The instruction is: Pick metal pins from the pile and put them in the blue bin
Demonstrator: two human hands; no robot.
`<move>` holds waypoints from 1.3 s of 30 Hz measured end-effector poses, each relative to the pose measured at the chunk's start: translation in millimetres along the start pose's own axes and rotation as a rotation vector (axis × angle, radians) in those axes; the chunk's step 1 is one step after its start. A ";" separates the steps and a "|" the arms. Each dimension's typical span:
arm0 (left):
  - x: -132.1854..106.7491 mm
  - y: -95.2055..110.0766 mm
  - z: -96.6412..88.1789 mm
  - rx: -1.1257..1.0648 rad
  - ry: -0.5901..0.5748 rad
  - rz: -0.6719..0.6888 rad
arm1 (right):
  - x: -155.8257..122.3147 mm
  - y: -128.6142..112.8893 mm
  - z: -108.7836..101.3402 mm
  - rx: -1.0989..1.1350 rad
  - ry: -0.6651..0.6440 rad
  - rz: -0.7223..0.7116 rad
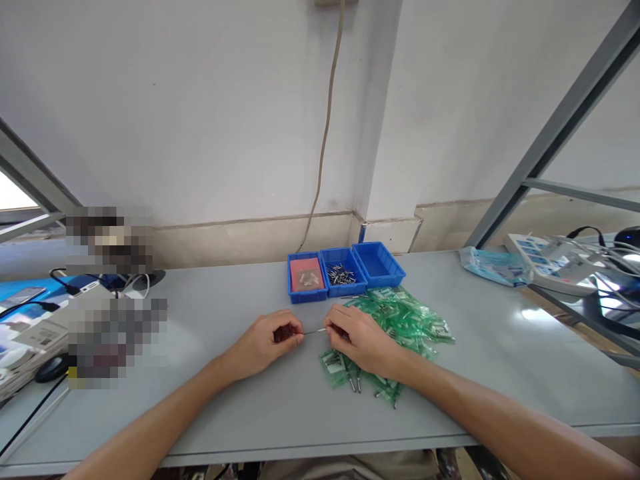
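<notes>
My left hand (273, 340) is closed, thumb and fingertips pinching one end of a thin metal rod (314, 331) just above the table. At its other end, the fingertips of my right hand (361, 333) are also pinched shut. What kind of rod it is, I cannot make out. A pile of green plastic bags (400, 313) lies behind and beneath my right hand. Small metal pins (356, 385) stick out of some bags near the front of the pile.
Three blue bins stand by the wall: one with a pink sheet and a small bag (306, 277), one with metal pins (341, 275), and a third bin (379, 265). Cables and devices (45, 327) crowd the left; a blue plastic packet (495, 265) and power strip (545, 263) lie right.
</notes>
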State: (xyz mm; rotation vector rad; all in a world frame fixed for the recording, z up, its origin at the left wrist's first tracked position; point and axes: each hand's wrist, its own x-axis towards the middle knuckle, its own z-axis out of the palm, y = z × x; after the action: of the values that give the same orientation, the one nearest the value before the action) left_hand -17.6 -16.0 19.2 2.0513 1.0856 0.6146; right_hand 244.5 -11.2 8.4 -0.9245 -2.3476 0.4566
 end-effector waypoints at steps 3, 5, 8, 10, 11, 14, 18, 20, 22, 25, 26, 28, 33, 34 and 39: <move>0.6 -0.5 0.1 -0.004 0.000 0.001 | 0.0 -1.2 -0.2 -0.007 0.003 0.012; 0.5 -0.6 0.3 -0.005 -0.001 -0.002 | -0.4 -1.7 -0.4 -0.012 0.005 0.021; -0.2 -0.2 0.4 0.000 -0.005 -0.005 | -0.9 -1.7 -0.4 -0.015 -0.001 0.024; -0.4 0.2 0.3 0.007 -0.003 -0.006 | -1.0 -1.5 -0.3 -0.013 -0.005 0.023; -0.4 0.4 0.2 0.011 -0.001 -0.006 | -0.9 -1.3 -0.2 -0.012 -0.006 0.022; -0.2 1.1 -0.1 0.018 -0.002 -0.010 | -0.5 -1.1 -0.4 -0.003 -0.009 0.021; -0.4 1.1 -0.1 0.018 -0.004 -0.014 | -0.5 -0.6 -0.4 0.022 -0.011 0.002; -0.6 0.4 0.1 0.018 -0.002 -0.012 | -0.6 0.0 0.3 0.032 -0.010 -0.013; -0.5 -0.6 0.4 0.019 -0.002 -0.008 | -0.7 0.6 1.2 0.034 -0.006 -0.023; -0.2 -1.7 0.7 0.021 0.001 -0.004 | -0.9 1.2 2.2 0.023 -0.001 -0.023; 0.0 -2.0 0.7 0.020 0.002 -0.005 | -1.0 1.3 2.4 0.019 0.004 -0.019; 0.2 -2.3 0.9 0.016 0.004 -0.007 | -1.2 1.2 2.1 0.013 0.015 -0.011; 0.1 -1.9 0.9 0.017 0.008 -0.008 | -0.6 0.6 -0.8 0.012 0.046 -0.001; 0.0 -1.7 0.8 0.019 0.008 -0.010 | -0.3 0.5 -1.3 0.009 0.051 0.003; -0.3 -0.8 0.4 0.019 0.010 -0.017 | 1.1 0.1 -2.5 -0.007 0.075 0.022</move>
State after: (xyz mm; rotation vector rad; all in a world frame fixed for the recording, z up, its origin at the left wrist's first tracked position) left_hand -17.9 -16.1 18.3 2.0554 1.1176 0.6084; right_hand 245.5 -10.1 10.7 -0.9549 -2.2752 0.4160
